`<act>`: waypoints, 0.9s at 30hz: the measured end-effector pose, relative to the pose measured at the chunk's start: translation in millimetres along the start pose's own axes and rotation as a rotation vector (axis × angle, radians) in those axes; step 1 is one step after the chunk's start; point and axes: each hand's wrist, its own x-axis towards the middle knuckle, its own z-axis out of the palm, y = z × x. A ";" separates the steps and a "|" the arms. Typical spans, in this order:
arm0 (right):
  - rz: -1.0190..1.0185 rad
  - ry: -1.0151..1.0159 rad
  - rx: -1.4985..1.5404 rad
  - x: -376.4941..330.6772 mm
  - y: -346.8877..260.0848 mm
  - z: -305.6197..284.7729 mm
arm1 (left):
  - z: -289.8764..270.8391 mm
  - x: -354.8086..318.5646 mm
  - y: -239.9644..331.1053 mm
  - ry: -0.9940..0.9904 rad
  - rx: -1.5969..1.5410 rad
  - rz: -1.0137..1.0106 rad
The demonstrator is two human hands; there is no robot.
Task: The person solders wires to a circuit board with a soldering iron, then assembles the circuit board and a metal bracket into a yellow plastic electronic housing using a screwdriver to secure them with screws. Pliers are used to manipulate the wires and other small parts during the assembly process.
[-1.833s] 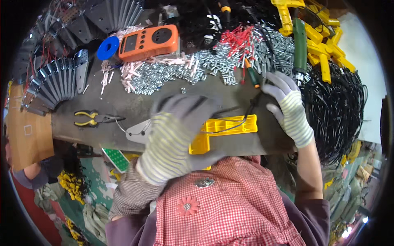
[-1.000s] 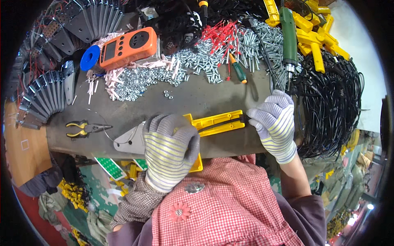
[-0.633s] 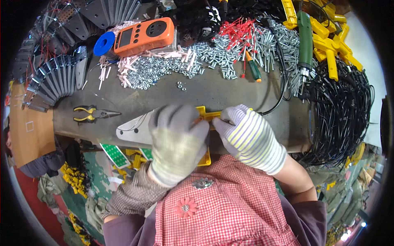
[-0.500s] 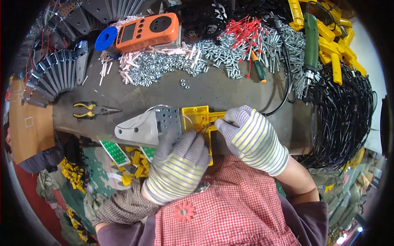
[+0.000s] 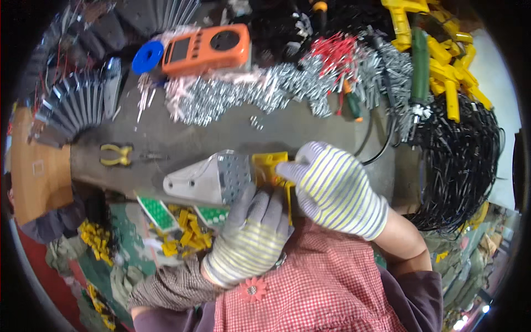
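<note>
Left hand point(image 5: 251, 235) lower, under yellow part point(image 5: 269, 167)

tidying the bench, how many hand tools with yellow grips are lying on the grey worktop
1: the small yellow-handled pliers lie on the grey worktop at its left end, left of the white metal plate. Others may be hidden under the wire and screw piles.

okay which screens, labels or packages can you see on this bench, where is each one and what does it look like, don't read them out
Orange handheld meter: far side of the bench, left of centre, lying flat; rounded rectangle with a small grey screen and a dark round dial.
Cardboard box: at the bench's left end; brown, with a small pale square label.
No other screens or signs can be made out.
</note>
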 end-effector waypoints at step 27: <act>0.834 0.324 -1.295 -59.5 272.1 -183.5 | -6.2 34.0 -53.6 -0.009 -0.326 0.189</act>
